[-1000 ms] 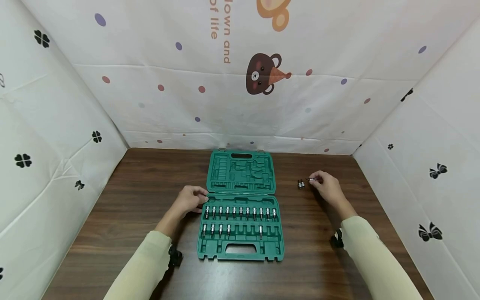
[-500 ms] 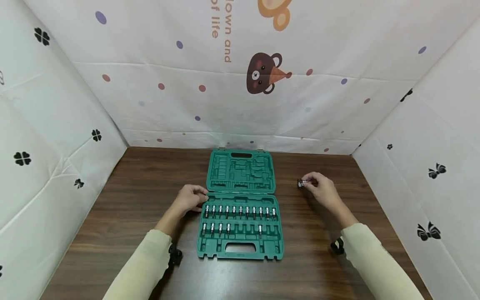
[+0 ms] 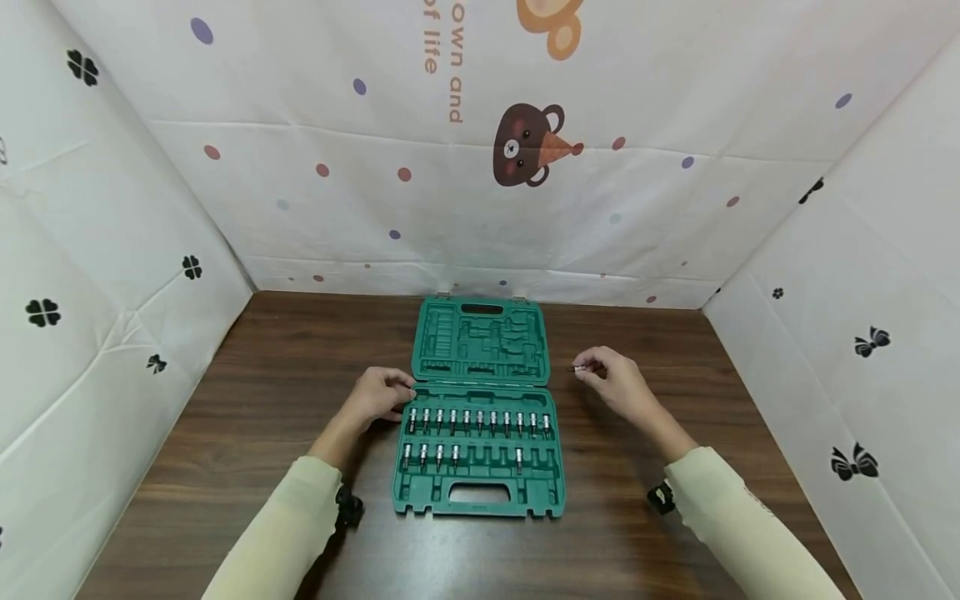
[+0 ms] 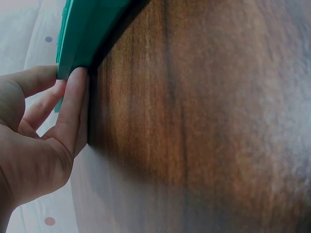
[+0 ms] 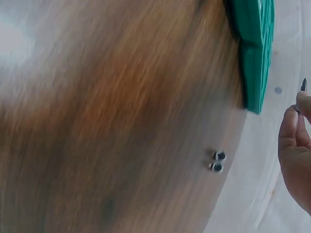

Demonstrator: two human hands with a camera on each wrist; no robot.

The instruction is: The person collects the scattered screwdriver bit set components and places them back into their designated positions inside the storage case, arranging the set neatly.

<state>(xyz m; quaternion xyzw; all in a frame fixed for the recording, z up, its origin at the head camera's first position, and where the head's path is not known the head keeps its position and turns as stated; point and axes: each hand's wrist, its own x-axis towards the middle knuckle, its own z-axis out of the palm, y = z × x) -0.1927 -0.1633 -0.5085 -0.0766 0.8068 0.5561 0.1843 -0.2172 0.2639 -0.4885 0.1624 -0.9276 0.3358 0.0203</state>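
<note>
A green tool case lies unfolded on the table, its lid half away from me. Silver bit sockets fill the upper row of its tray; in the lower row several stand at the left and a single one right of centre. My left hand holds the tray's left edge near the hinge, thumb and fingers pinching the green wall. Right of the lid, above the table, my right hand pinches a bit socket, its dark tip projecting past the fingers.
Two more bit sockets lie side by side on the wooden table, hidden by the right hand in the head view. Patterned white cloth walls the table at the back and both sides.
My right hand has moved left toward the case with the bit socket, away from the two on the table. My left hand stays at the case's edge.
</note>
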